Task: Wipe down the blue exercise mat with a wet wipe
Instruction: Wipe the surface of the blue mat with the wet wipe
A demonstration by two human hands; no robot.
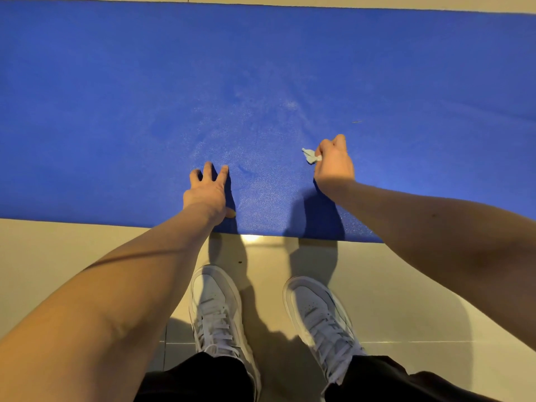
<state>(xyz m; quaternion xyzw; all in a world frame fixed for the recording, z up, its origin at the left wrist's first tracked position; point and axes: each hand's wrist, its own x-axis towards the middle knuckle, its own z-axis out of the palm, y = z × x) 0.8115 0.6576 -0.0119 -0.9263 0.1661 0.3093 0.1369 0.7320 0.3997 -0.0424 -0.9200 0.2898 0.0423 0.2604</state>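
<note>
Blue mat (116, 111) lies flat on the floor (58, 250), running left to right, w/ its near edge just in front of the shoes (217, 309). Left hand (207, 190) rests on it by that edge, fingers spread wide, holding nothing, prob pinning it down. Right hand (333, 163) is curled round a wet wipe (310, 155) that's bunched small, only a corner poking out on the left. Imo the mat's soft, light foam w/ a grippy texture, so it'll drag or ripple under a hard stroke. Brace it flat-palmed close to where you wipe. The wipe's thin, limp and damp and prob tears easy, so grip the wad, not the corner.
</note>
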